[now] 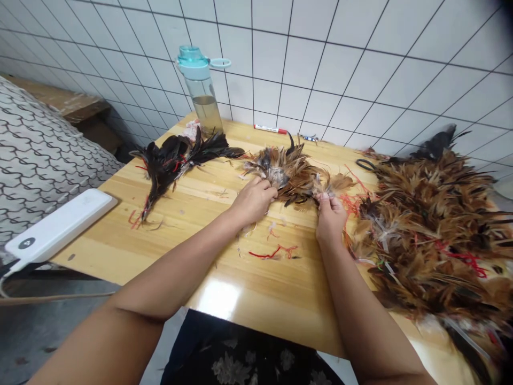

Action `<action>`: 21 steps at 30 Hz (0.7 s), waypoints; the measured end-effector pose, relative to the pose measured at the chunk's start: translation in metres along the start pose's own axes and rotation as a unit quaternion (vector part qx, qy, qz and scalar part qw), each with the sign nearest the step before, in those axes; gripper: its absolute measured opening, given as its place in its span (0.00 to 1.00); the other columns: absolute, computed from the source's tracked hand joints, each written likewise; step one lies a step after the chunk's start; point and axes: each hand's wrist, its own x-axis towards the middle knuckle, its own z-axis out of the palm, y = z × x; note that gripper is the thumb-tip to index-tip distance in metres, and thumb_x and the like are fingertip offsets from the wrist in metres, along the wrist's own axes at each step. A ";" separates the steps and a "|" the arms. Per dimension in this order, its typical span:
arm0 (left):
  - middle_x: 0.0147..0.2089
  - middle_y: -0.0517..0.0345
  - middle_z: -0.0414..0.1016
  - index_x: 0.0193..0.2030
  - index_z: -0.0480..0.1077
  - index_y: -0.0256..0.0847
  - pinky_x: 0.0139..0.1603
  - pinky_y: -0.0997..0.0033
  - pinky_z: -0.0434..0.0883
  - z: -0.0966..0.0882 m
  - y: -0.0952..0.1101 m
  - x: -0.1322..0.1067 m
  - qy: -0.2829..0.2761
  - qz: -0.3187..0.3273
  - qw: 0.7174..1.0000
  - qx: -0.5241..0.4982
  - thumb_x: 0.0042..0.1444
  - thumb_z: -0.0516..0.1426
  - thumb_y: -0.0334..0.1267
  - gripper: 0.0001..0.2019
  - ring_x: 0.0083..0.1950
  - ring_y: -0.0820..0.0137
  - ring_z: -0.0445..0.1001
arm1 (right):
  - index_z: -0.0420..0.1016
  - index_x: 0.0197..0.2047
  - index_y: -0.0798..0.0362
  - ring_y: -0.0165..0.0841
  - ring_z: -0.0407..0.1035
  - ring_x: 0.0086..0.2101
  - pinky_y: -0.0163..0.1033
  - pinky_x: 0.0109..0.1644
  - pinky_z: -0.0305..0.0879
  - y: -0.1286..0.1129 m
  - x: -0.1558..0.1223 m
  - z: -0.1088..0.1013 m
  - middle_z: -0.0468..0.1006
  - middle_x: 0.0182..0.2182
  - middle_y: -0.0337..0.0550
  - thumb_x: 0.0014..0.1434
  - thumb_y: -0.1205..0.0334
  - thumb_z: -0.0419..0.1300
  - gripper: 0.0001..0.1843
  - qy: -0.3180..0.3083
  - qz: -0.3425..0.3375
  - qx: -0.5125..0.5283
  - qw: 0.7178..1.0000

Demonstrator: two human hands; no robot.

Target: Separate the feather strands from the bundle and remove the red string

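Observation:
My left hand is closed with bent fingers at the near left edge of a bundle of brown feathers; its fingertips are partly hidden. To the right of that bundle, my right hand pinches a small tuft of light brown feathers between thumb and fingers. Loose red thread lies tangled just beyond the right hand. Another piece of red string rests on the wooden table between my forearms.
A large pile of brown feather bundles covers the table's right side. Black feathers lie at the left, before a water bottle. A red-capped marker lies by the tiled wall. A white power strip-like device overhangs the left edge.

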 end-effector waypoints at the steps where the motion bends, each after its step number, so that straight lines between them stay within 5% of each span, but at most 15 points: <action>1: 0.37 0.51 0.72 0.37 0.74 0.39 0.45 0.64 0.64 -0.007 0.000 0.000 0.005 -0.012 1.000 -0.022 0.59 0.52 0.32 0.09 0.43 0.64 0.65 | 0.73 0.33 0.55 0.32 0.68 0.34 0.38 0.42 0.63 0.000 0.001 0.000 0.75 0.29 0.40 0.56 0.47 0.55 0.18 0.022 0.001 0.013 1.000; 5: 0.38 0.55 0.73 0.34 0.72 0.38 0.47 0.65 0.65 -0.039 0.005 0.003 0.040 -0.064 0.981 -0.177 0.57 0.54 0.34 0.05 0.43 0.68 0.69 | 0.74 0.30 0.55 0.32 0.68 0.33 0.40 0.44 0.64 -0.005 0.001 0.001 0.76 0.29 0.41 0.54 0.50 0.58 0.15 0.054 0.002 0.025 0.998; 9: 0.33 0.58 0.71 0.33 0.69 0.37 0.40 0.70 0.66 -0.060 0.012 0.007 0.035 -0.161 0.916 -0.365 0.54 0.57 0.39 0.07 0.36 0.71 0.69 | 0.75 0.30 0.55 0.34 0.69 0.33 0.40 0.44 0.64 -0.015 -0.007 0.005 0.77 0.28 0.42 0.54 0.52 0.58 0.14 0.030 -0.016 -0.030 0.999; 14: 0.27 0.62 0.65 0.29 0.66 0.37 0.32 0.75 0.61 -0.051 0.012 0.006 -0.016 -0.231 0.838 -0.494 0.50 0.60 0.43 0.12 0.29 0.76 0.63 | 0.75 0.30 0.53 0.34 0.69 0.32 0.40 0.41 0.64 -0.021 -0.022 0.014 0.77 0.28 0.42 0.56 0.53 0.57 0.13 -0.042 -0.042 -0.066 0.996; 21: 0.25 0.65 0.61 0.29 0.63 0.38 0.28 0.77 0.57 -0.031 0.023 0.001 -0.006 -0.261 0.804 -0.534 0.52 0.59 0.44 0.12 0.25 0.78 0.58 | 0.71 0.23 0.52 0.32 0.64 0.27 0.38 0.34 0.60 -0.024 -0.036 0.024 0.69 0.21 0.37 0.55 0.55 0.57 0.13 -0.131 -0.079 -0.107 0.982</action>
